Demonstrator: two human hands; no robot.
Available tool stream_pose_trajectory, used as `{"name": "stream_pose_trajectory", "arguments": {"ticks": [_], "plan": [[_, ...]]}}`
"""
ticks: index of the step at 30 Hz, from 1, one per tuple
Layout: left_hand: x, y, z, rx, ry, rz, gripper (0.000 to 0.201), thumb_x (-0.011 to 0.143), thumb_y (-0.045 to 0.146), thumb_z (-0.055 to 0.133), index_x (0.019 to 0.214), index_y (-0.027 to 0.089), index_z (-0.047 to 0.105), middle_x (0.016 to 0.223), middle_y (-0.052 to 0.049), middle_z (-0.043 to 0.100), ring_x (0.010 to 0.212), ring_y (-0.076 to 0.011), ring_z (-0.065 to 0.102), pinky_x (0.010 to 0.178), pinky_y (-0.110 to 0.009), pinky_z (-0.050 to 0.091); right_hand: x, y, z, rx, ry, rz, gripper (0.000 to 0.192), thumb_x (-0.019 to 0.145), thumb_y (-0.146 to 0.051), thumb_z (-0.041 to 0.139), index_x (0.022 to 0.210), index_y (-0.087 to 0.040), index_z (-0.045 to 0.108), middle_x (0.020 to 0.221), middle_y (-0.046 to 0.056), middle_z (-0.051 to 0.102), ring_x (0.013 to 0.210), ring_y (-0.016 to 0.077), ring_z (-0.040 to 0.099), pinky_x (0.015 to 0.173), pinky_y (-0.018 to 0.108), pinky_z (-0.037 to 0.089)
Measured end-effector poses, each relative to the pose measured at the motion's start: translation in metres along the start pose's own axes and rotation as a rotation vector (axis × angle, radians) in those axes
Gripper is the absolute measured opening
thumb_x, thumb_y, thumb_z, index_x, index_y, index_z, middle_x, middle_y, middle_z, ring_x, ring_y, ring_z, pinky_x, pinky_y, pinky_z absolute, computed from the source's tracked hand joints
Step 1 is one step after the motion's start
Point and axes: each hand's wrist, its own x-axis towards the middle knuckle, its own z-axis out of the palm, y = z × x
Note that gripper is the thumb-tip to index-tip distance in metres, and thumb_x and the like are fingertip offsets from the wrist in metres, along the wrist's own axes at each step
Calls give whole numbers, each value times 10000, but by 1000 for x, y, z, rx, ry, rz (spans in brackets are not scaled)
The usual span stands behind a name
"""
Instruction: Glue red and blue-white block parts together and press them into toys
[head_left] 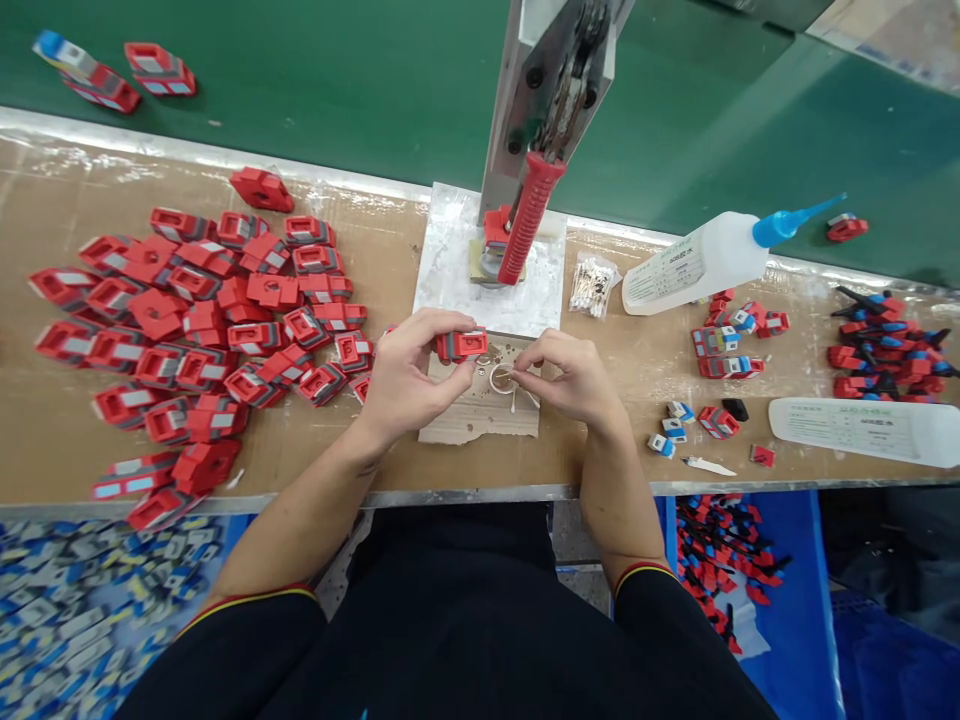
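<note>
My left hand [411,372] grips a red and grey plastic toy vehicle body [461,345] between thumb and fingers, its hollow side facing up. Close beside it, my right hand [564,375] pinches a thin cotton swab, mostly hidden by the fingers, over a small round white dish [495,385]. Another swab's white tip [513,405] shows at the dish's lower edge. Under both hands lies a stained piece of cardboard [472,425]. Just behind them, a hand press with a red handle [531,220] stands on a pale metal plate [442,270], a red part beneath it.
Many red vehicle bodies [202,310] crowd the left. Right of the press lie a bag of cotton swabs [592,285], a tilted glue bottle [694,262], a second bottle [862,430], a blade [709,466] and red-blue assemblies [892,345]. A blue bin [799,600] sits below.
</note>
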Motion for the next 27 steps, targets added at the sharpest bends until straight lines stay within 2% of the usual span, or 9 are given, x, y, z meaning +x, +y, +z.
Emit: {"name": "stream_pose_trajectory", "arguments": {"ticks": [4,9,11,15,20,27], "plan": [[-2,-1,0,8,4,-51,306,805,201,758,1109,186,726,1108,-80,794,984,-215,762,902,-340,631,-2,-4,-7,78,91,-16,146,918,-212,789,801,-246,710,769,-12,777,693,147,669,654,303,523],[-4,-1,2,-7,-43,-9,274,826,175,741,1099,190,732,1181,-99,800,1104,-225,769,988,-351,619,-2,-9,-2,365,474,-68,215,901,-339,839,781,-259,679,690,-29,717,648,146,670,592,306,506],[-5,-1,4,-15,-72,5,273,830,167,747,1101,197,742,1200,-104,802,1136,-233,767,1011,-360,610,0,-11,6,434,569,-69,256,891,-394,850,773,-259,666,675,-32,704,638,144,665,589,305,514],[-7,0,9,-64,-95,12,266,826,160,765,1087,212,758,1194,-100,808,1161,-249,767,1052,-383,597,4,-15,18,472,573,-28,272,886,-410,855,772,-249,667,690,-20,715,648,147,677,595,304,538],[-7,0,9,-84,-100,-11,272,812,167,797,1079,211,765,1190,-105,810,1151,-259,771,1051,-387,596,5,-17,19,521,530,-50,211,879,-325,863,788,-246,690,699,-18,734,656,144,686,613,299,544],[-7,2,9,-58,-99,-2,258,833,167,757,1089,205,760,1177,-100,813,1126,-237,774,935,-336,613,5,-16,18,457,509,26,307,859,-453,862,733,-246,674,659,-10,714,618,153,655,590,322,537]]}}
